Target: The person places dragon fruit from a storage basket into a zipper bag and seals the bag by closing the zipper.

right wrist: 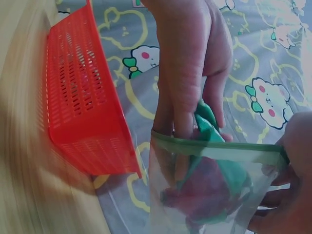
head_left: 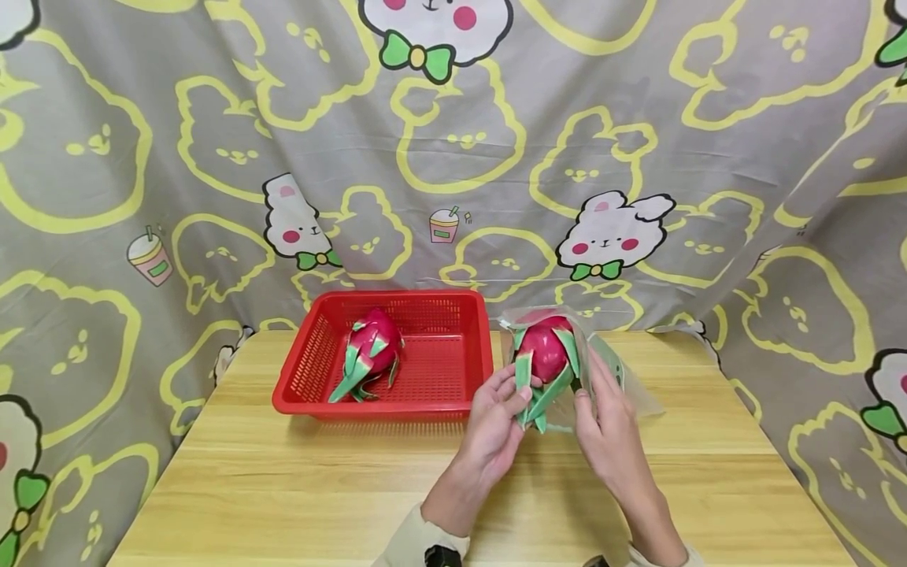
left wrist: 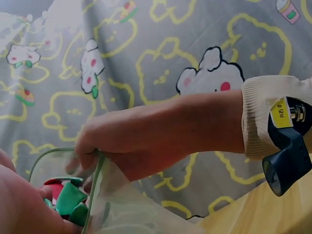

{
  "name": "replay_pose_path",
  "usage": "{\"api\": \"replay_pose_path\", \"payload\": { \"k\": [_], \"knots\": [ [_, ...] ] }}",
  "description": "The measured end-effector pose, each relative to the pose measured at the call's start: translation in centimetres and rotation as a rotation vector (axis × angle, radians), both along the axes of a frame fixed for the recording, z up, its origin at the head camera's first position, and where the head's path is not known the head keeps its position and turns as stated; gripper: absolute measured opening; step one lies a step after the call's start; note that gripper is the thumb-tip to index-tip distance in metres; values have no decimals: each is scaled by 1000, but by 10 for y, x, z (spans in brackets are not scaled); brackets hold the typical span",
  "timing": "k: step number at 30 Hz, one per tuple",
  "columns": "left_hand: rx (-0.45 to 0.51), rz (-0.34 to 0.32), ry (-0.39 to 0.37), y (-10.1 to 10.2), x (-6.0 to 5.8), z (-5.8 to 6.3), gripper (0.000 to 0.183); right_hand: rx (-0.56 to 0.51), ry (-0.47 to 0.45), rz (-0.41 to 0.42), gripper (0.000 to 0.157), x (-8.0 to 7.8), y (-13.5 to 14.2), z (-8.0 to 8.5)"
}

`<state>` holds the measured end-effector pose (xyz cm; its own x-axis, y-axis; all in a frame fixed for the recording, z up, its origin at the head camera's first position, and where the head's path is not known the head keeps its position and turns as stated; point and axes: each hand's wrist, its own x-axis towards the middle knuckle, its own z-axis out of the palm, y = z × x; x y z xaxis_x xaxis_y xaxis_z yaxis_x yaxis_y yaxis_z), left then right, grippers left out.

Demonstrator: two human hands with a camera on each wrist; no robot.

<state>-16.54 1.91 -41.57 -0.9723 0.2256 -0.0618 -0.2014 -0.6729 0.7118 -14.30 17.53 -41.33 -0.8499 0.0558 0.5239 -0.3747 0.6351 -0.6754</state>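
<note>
My left hand grips a pink dragon fruit by its green leaves. The fruit's body is down inside a clear plastic bag with a green rim, as the right wrist view shows. My left fingertips reach past the bag's mouth along the fruit. At the other side, my right hand pinches the bag's rim between thumb and fingers and holds the mouth apart. Some right fingers lie behind the film. A second dragon fruit lies in a red basket to the left.
The basket stands on a light wooden table, close beside my left hand. A grey curtain with cartoon animals hangs behind the table and around its sides. Wrist cameras sit at both sleeves, one seen beside the right cuff.
</note>
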Motion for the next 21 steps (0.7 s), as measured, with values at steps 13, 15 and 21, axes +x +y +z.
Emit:
{"api": "replay_pose_path", "payload": {
  "k": [13,15,21],
  "knots": [
    [-71,29,68,12,-1,-5,49,40,2,-11,60,2,-4,1],
    [-78,30,69,12,-1,-6,49,44,3,-7,59,2,-4,1],
    [-94,3,58,15,-2,-9,48,32,8,-2,55,2,-2,3]
  ]
}}
